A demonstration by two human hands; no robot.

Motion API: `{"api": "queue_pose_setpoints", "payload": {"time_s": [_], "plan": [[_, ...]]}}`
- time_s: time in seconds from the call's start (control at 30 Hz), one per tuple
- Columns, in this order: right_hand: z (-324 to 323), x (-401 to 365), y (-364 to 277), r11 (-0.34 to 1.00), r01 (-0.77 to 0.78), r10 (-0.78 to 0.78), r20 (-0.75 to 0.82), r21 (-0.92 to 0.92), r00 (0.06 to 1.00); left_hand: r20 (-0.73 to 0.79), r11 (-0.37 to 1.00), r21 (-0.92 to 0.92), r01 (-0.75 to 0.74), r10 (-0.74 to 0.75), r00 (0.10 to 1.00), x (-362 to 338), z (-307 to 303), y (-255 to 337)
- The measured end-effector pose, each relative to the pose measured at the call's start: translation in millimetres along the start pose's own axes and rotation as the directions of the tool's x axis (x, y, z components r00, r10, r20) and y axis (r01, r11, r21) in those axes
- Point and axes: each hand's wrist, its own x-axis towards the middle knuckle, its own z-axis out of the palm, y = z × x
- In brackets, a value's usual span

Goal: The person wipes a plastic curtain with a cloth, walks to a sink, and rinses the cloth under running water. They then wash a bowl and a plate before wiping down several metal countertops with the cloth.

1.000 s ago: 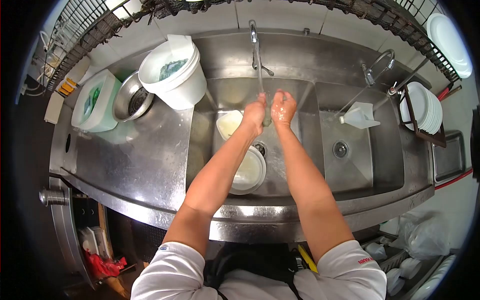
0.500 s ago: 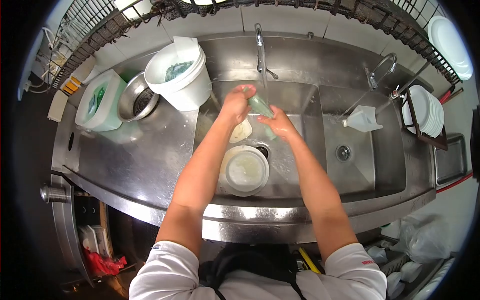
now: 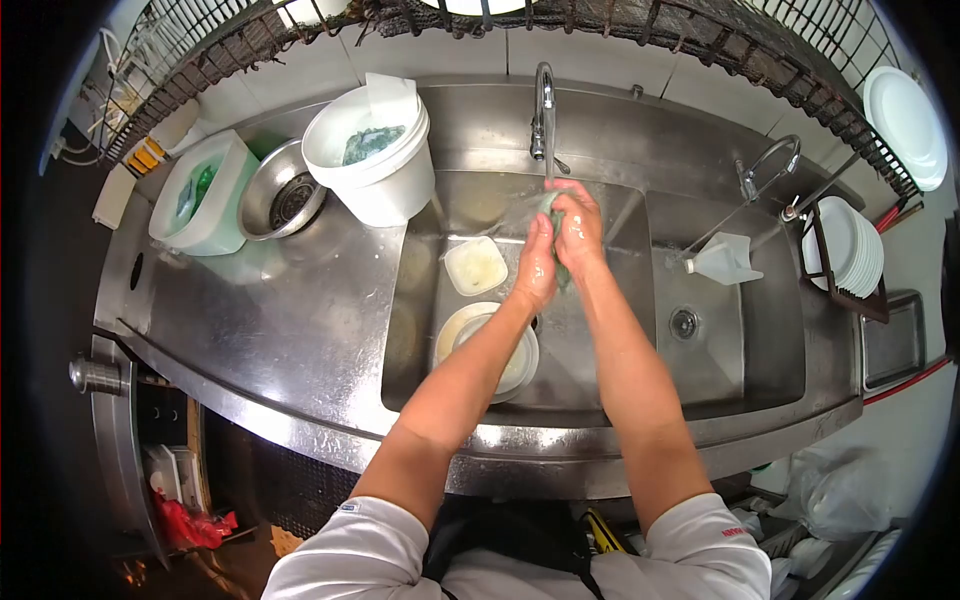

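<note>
Under the running tap (image 3: 544, 110), my left hand (image 3: 538, 265) and my right hand (image 3: 578, 230) are pressed together around a wet, pale green cloth (image 3: 562, 272). Its exact material is hard to make out, and most of it is hidden by my fingers. Water splashes off both hands. To the left of them, a small square white dish (image 3: 476, 265) sits on the floor of the sink. Nearer to me lie stacked round pale bowls (image 3: 516, 365), partly covered by my left forearm.
On the left counter stand a white bucket (image 3: 380, 190) with green material inside, a steel bowl (image 3: 265, 205) and a pale green tub (image 3: 225, 215). The right basin (image 3: 725, 355) holds a cut plastic jug (image 3: 725, 260). Plates (image 3: 845, 245) stand in a rack; a wire shelf (image 3: 680, 55) hangs above.
Both hands have moved right and come together under the tap, bunching the cloth that was stretched between them. The square dish is now in full view.
</note>
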Motion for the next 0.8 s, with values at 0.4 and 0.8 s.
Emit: {"api": "queue_pose_setpoints", "payload": {"time_s": [0.4, 0.8], "plan": [[-30.3, -33.3, 8.1, 0.613, 0.436, -0.129, 0.461, -0.659, 0.878, -0.006, 0.72, -0.563, 0.406, -0.494, 0.869, 17.5, -29.3, 31.0], [41.1, 104.2, 18.5, 0.995, 0.088, -0.065, -0.349, 0.052, 0.935, -0.111, 0.54, -0.751, 0.38, -0.67, 0.734, -15.2, -60.4, -1.1]]}}
